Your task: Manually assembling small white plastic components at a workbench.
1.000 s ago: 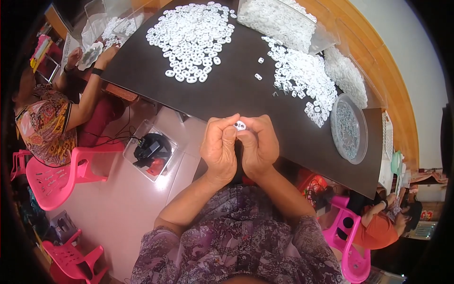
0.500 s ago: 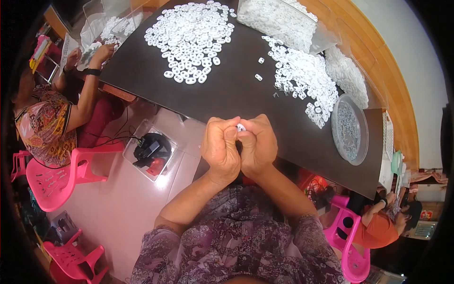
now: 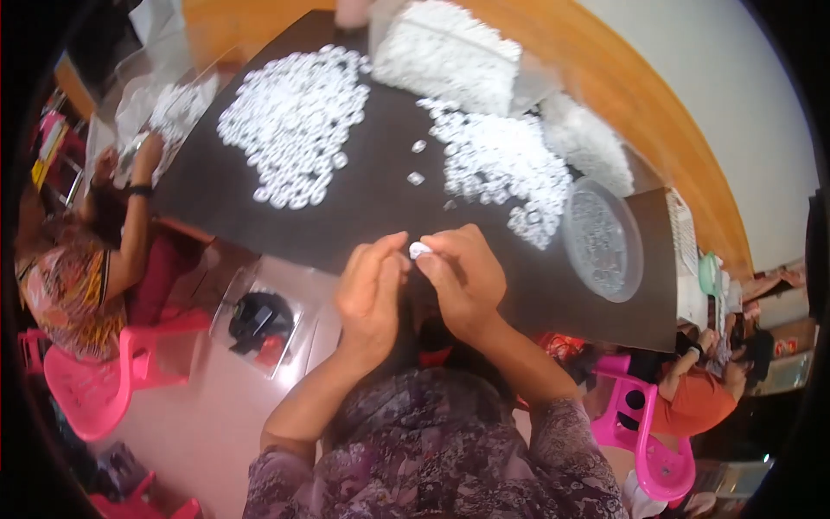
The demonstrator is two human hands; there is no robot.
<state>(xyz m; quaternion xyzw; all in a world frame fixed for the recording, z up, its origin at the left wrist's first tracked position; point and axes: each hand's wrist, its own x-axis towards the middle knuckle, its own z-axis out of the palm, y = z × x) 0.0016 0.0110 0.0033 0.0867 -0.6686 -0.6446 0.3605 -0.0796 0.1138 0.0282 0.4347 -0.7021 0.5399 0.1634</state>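
**Small white piece pinched between both hands at the counter's near edge**

Right now the left hand (image 3: 373,294) and the right hand (image 3: 462,281) meet just above the near edge of the dark counter (image 3: 380,216), fingertips drawn together around one small white piece (image 3: 419,250). Both hands are pinching it: the left thumb and forefinger close on its left side, the right fingers on its right, with the rest of each hand curled in. The piece itself sits in the gap between the fingertips, held clear of the counter surface rather than resting on it.

Judging by its look, the piece is a tiny moulded plastic part, very light and stiff, smooth enough to slip if squeezed unevenly. It seems best taken by its rim with the fingertips, as it is here; a whole-hand grasp would bury it. It is probably not fragile, but it is easy to drop and lose.

Beyond the hands lie two spreads of similar white pieces, a left heap (image 3: 294,121) and a right heap (image 3: 501,164), with a few strays between them. A round clear dish (image 3: 603,242) stands to the right, and a clear bag of white parts (image 3: 450,52) sits at the far side. Another person sits at the counter's left end beside a pink chair (image 3: 95,381).
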